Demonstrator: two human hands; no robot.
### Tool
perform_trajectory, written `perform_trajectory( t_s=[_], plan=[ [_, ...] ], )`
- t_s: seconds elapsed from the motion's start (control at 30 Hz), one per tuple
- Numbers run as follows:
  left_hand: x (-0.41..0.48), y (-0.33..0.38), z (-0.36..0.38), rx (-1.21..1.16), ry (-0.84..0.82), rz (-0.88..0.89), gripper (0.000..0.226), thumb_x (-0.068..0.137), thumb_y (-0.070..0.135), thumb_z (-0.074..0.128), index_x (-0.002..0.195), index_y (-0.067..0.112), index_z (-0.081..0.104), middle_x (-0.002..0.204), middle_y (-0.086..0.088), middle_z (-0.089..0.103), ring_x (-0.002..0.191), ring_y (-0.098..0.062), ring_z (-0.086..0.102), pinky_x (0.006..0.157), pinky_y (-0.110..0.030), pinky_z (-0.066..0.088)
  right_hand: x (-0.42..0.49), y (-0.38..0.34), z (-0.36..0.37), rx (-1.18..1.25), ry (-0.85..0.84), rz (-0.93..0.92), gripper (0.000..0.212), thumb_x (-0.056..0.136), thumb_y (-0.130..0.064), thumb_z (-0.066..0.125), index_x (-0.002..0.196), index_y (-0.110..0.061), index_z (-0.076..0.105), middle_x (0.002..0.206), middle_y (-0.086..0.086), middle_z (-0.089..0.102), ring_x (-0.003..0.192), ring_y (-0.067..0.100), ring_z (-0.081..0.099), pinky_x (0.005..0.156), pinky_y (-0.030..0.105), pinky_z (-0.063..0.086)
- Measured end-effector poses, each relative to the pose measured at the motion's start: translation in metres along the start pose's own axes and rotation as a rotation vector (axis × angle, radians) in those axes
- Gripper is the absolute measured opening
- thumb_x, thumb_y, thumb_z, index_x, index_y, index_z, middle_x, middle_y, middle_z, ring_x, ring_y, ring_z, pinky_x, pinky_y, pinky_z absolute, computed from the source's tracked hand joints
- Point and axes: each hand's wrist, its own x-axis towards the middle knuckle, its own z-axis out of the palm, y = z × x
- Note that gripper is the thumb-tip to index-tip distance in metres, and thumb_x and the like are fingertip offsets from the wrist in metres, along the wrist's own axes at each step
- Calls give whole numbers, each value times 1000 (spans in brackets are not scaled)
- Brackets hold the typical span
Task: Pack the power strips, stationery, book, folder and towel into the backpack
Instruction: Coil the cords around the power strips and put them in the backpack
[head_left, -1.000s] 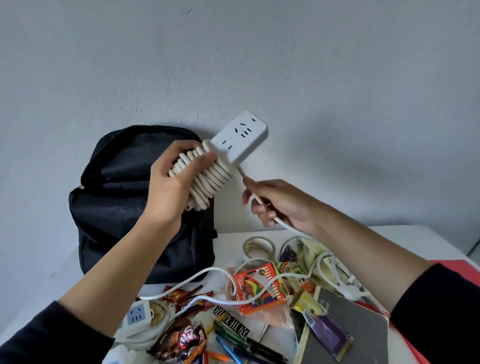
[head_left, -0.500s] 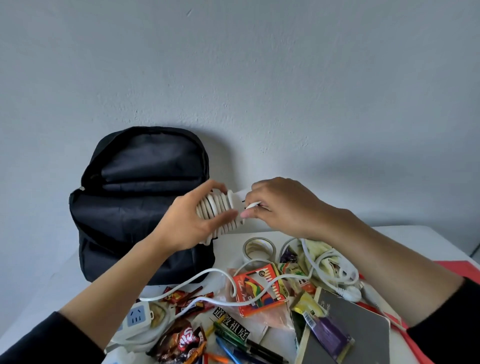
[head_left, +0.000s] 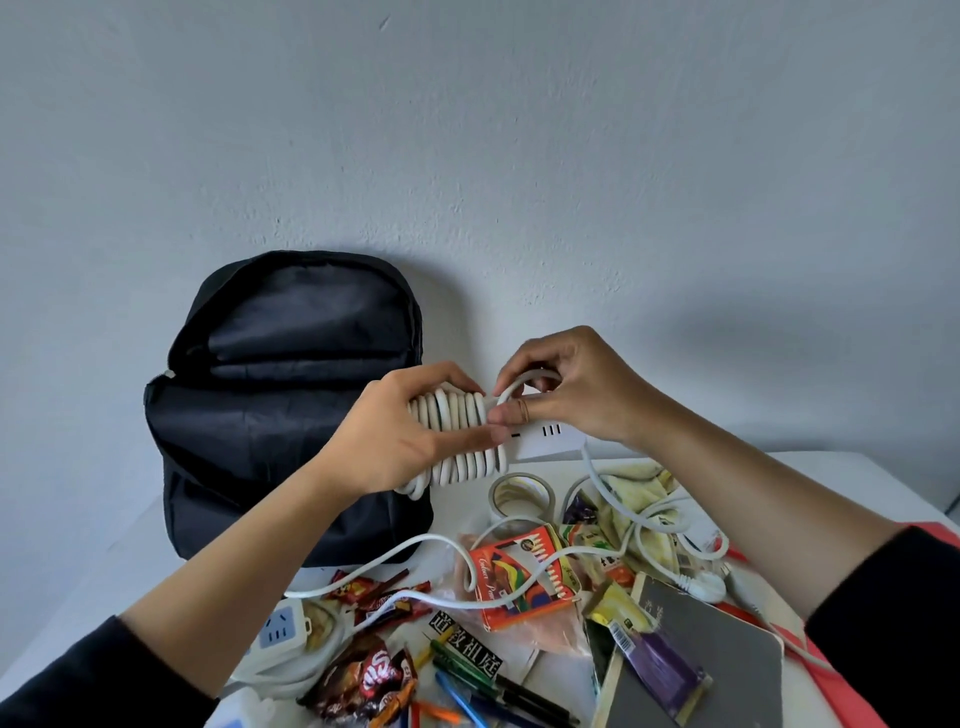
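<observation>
My left hand grips a white power strip around the cable coiled on it, held above the table. My right hand pinches a loop of that cable at the end of the coil. The loose cable runs down to its plug. A black backpack stands unzipped against the wall at left. A second power strip with a blue face lies at the lower left. A yellowish towel, a dark book, a red folder and pens lie on the table.
Also on the white table are a tape roll, an orange box of colour pencils, snack wrappers and sachets. The second strip's cable snakes across the clutter. A grey wall stands close behind.
Both hands have come down from in front of the wall to just above the table. The strip now lies level, and more cable is wound onto it by my right hand.
</observation>
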Motion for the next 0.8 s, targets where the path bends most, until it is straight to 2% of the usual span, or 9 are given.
perform_trajectory(
  t_s=[0.1, 0.17, 0.27, 0.37, 0.43, 0.5, 0.6, 0.7, 0.8],
  plan=[
    [0, 3, -2, -68, 17, 15, 46, 65, 52, 89, 95, 20, 75, 86, -12, 70, 82, -42, 65, 76, -55, 56, 4, -3, -5, 34, -37, 63, 29, 70, -29, 90, 87, -10, 78, 93, 16, 70, 80, 36, 60, 77, 49, 49],
    [-1, 8, -4, -161, -26, 20, 39, 67, 40, 91, 93, 15, 76, 88, -13, 71, 83, -40, 67, 78, -48, 57, 8, -8, -13, 72, -113, 158, 33, 72, -28, 90, 94, -9, 74, 95, 12, 64, 79, 29, 61, 81, 43, 50],
    [-5, 15, -3, -310, -130, 43, 27, 72, 17, 87, 93, 7, 74, 87, -5, 71, 80, -19, 68, 76, -27, 56, 15, -20, -25, 134, -354, 331, 32, 78, -25, 85, 93, -10, 61, 89, 11, 58, 63, 20, 58, 58, 30, 48],
    [-8, 20, 3, -470, -120, 46, 30, 71, 17, 87, 96, 6, 74, 90, -10, 69, 84, -20, 67, 78, -26, 56, 19, -29, -27, 155, -477, 389, 32, 83, -37, 75, 90, -11, 59, 76, 8, 56, 57, 15, 54, 52, 24, 42],
    [-8, 21, 6, -546, -62, 26, 40, 70, 17, 87, 102, -1, 71, 95, -19, 67, 89, -23, 67, 81, -30, 57, 19, -26, -25, 203, -451, 381, 43, 82, -48, 71, 92, -8, 60, 77, 10, 53, 65, 16, 51, 60, 26, 43],
    [-6, 23, 6, -581, -21, 14, 37, 68, 13, 87, 100, 2, 72, 95, -13, 70, 87, -22, 69, 78, -28, 58, 21, -18, -22, 342, -390, 431, 40, 81, -50, 74, 89, -13, 63, 78, 8, 57, 68, 17, 52, 67, 30, 45],
    [-4, 21, -1, -676, 50, -11, 35, 66, 24, 83, 97, 10, 73, 93, -9, 70, 84, -21, 69, 73, -29, 58, 21, 2, -11, 837, -279, 564, 19, 95, -25, 61, 83, -15, 72, 76, 4, 62, 64, 14, 52, 66, 29, 41],
    [1, 19, -15, -726, 218, -48, 34, 71, 23, 82, 100, 9, 72, 94, -10, 67, 83, -20, 67, 69, -30, 56, 6, 16, 1, 703, -250, 511, 19, 99, -14, 53, 81, -16, 58, 64, -3, 43, 47, 5, 28, 51, 22, 19],
    [3, 18, -14, -492, 360, -101, 29, 78, 13, 85, 103, 7, 73, 86, -5, 69, 62, -10, 65, 47, -20, 49, -10, 15, 8, 537, -255, 504, 23, 105, -22, 52, 84, -14, 50, 62, -3, 36, 47, 6, 26, 45, 19, 19]
  ],
)
